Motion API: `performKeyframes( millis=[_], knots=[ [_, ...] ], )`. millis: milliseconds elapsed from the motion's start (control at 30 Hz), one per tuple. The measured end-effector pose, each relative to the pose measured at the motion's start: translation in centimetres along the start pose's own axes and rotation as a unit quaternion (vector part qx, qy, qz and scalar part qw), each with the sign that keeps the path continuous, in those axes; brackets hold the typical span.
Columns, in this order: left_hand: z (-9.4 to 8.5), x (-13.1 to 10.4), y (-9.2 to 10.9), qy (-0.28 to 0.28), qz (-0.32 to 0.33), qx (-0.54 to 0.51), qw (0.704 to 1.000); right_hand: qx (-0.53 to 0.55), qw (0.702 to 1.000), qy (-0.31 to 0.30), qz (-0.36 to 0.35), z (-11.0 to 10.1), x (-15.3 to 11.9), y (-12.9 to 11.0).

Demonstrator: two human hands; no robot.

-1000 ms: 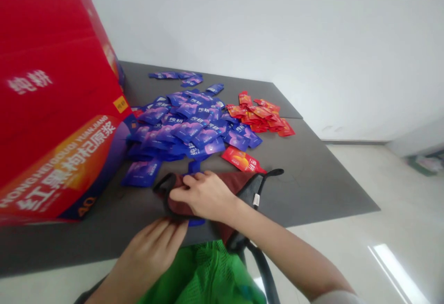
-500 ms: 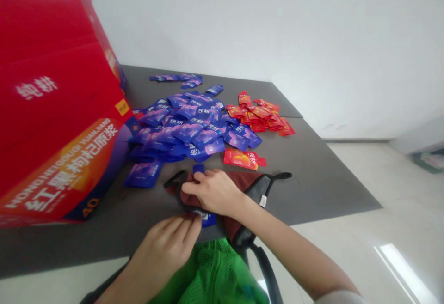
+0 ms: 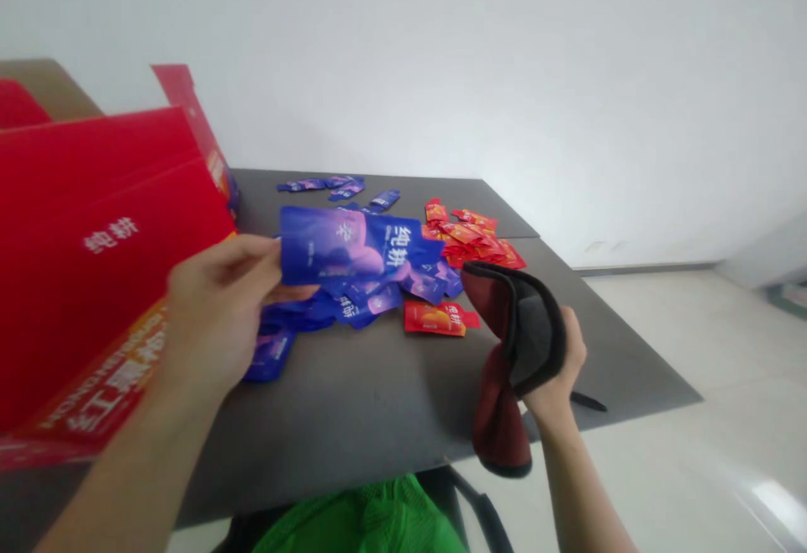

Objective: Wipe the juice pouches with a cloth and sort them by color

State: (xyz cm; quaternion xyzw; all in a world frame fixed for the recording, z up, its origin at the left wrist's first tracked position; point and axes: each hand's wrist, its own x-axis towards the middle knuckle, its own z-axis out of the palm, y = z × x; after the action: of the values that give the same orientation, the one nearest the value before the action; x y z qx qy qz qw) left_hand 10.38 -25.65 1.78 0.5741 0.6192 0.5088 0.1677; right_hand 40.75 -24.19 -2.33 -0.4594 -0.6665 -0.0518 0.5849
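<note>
A blue-purple pouch (image 3: 346,244) is pinched at its left end by my left hand (image 3: 220,309), held up over the pile of blue pouches (image 3: 371,305). On the right, my right hand (image 3: 561,368) grips a dark red cloth item with black edging (image 3: 501,418), lifted above the table and folded over; the cloth hides part of my fingers. A single red pouch (image 3: 435,318) lies on the table between the two hands.
A large red box (image 3: 113,192) stands at the left on the grey table (image 3: 353,410). Red pouches (image 3: 470,238) are heaped behind the cloth. Several blue pouches (image 3: 346,189) lie at the back near the white wall (image 3: 504,57). Green mesh fabric (image 3: 371,519) shows below the table edge.
The cloth item has been lifted off the table and moved right in my right hand. My left hand has moved up and left, raising a blue pouch. The view has shifted slightly.
</note>
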Motion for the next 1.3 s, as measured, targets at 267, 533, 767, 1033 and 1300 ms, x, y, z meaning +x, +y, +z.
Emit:
performKeyframes(
  millis=[267,533,767,1033,1300],
  knots=[
    [2.8,2.1,-2.7,-0.086,-0.041,0.295,0.951,-0.026,0.996,-0.023,0.079,-0.4,-1.6,2.1],
    [9.0,-1.4,1.7,-0.244,0.331,0.412,0.813,-0.102,0.987,0.090,0.089,-3.2,-1.8,3.4],
    [15.0,-2.8,2.0,-0.311,0.271,0.475,0.778,-0.130,0.979,0.144,0.070,-6.0,-1.8,4.9],
    [11.0,-9.2,3.0,-0.324,0.244,0.493,0.769,-0.084,0.996,0.021,0.005,-5.5,-1.8,2.1],
    [8.8,-10.5,-0.1,-0.339,0.289,0.370,0.815,0.018,0.903,-0.399,-0.157,0.9,-1.8,-1.6]
  ],
)
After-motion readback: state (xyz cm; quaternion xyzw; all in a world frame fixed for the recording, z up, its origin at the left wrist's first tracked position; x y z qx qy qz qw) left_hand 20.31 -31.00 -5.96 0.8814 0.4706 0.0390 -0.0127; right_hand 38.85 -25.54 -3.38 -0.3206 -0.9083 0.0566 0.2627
